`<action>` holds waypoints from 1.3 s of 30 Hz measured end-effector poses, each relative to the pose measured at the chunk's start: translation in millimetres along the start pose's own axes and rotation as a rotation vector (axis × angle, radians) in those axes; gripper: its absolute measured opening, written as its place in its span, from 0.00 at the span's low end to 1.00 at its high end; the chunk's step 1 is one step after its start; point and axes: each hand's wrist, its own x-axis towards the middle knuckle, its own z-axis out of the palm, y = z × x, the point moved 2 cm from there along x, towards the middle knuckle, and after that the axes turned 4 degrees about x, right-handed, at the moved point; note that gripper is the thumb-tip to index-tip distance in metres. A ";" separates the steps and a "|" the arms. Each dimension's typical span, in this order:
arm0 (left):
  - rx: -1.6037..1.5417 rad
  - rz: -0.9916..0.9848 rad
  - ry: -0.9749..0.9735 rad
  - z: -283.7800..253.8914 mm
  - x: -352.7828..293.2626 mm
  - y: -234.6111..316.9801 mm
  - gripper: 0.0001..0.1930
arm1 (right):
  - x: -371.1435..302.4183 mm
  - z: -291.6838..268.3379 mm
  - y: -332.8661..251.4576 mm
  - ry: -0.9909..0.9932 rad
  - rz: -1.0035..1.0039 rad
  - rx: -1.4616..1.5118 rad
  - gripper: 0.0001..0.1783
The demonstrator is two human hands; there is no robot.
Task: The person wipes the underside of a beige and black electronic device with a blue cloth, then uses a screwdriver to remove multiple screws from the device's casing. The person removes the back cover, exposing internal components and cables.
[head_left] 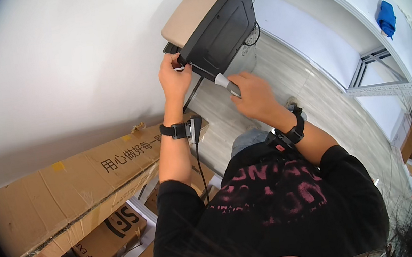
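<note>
- In the upper middle of the frame, a cushioned unit is showing a black panel (226, 27) on one side and a tan padded body (196, 13) behind it.
- The right hand (255, 93), just right of centre, is gripping the grey-and-white handle of a screwdriver-like tool (221, 80); its thin shaft is pointing up and left along the panel's lower edge.
- The left hand (175, 80) is curling its thumb and fingers at the panel's left corner; whether they are pinching the panel, the shaft tip or some small part, I cannot tell.
- The tip is hiding near those fingertips, so its seating is staying unclear. If it were sitting badly, turning or pushing could make it slip, scratching the panel or jabbing the left hand.
- The panel is leaning at a slant, and I see only the left hand supporting it; sideways force from the tool could tip or shift the unit.
- A black cable (257, 36) is looping at the panel's right edge and could snag if the unit were swinging round.
- A thin cord (201, 173) is hanging from the left wrist's black strap (181, 130), passing near the long cardboard box (83, 183) at lower left; catching there could jerk that arm.
</note>
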 end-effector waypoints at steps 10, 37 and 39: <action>-0.028 -0.019 -0.028 -1.2 2.6 -6.6 0.15 | 10.2 12.4 25.7 -0.288 0.326 0.584 0.18; -0.042 0.000 -0.088 -2.8 4.2 -7.3 0.17 | 9.2 14.3 43.4 -0.364 0.567 1.213 0.16; -0.033 -0.008 -0.096 -1.7 4.1 -6.3 0.17 | 10.3 17.7 47.2 -0.377 0.579 1.208 0.16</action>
